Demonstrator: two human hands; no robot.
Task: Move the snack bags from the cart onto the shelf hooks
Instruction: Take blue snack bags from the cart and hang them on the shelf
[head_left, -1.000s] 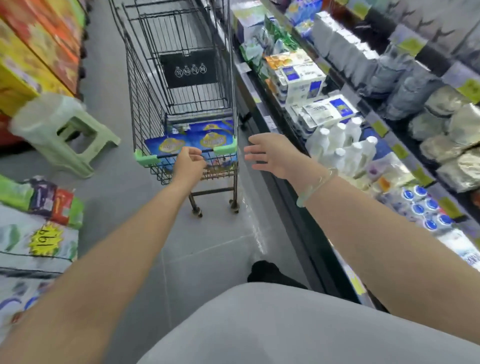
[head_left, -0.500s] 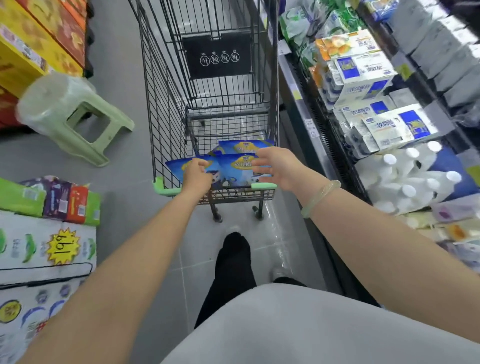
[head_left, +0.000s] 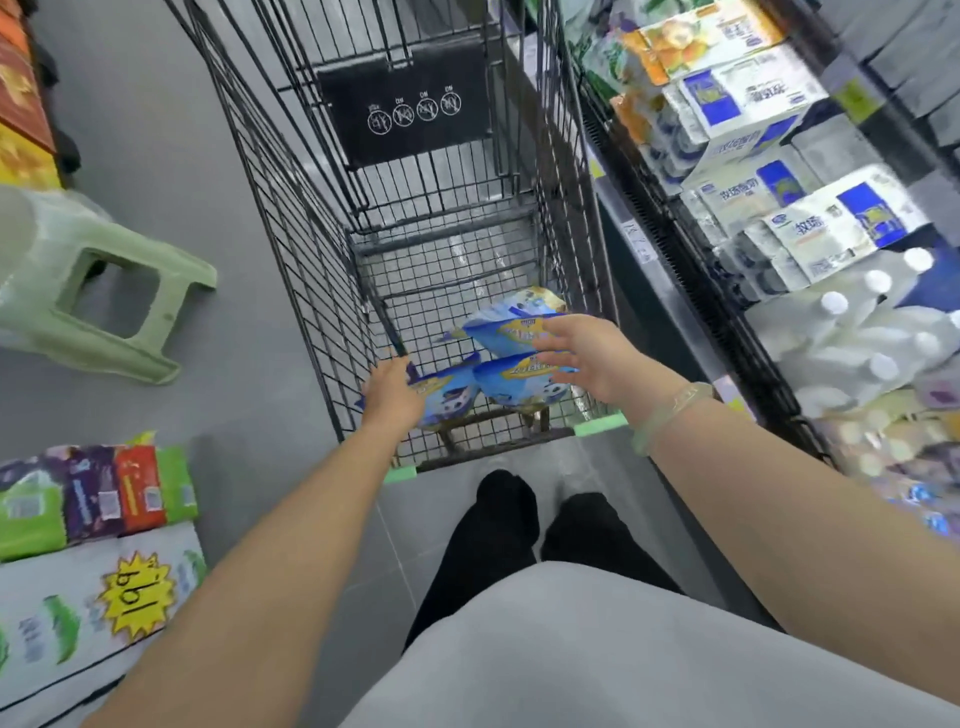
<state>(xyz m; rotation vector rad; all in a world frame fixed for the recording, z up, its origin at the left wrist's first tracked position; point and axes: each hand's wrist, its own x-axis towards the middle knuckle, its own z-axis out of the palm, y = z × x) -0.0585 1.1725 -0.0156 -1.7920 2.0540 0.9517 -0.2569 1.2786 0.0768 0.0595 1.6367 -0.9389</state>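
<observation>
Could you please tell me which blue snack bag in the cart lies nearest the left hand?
The leftmost bag, by the cart's left wall; the left hand touches its edge, while the others lie further right, by the right hand.

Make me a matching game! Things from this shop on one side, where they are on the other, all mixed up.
Things:
1 snack bags
2 stool
3 bracelet
4 bottles

Places:
A on the floor, left of the cart
B on a wrist
C on the shelf, right of the cart
D inside the cart

Pairs: 1-D, 2-A, 3-B, 4-C.
</observation>
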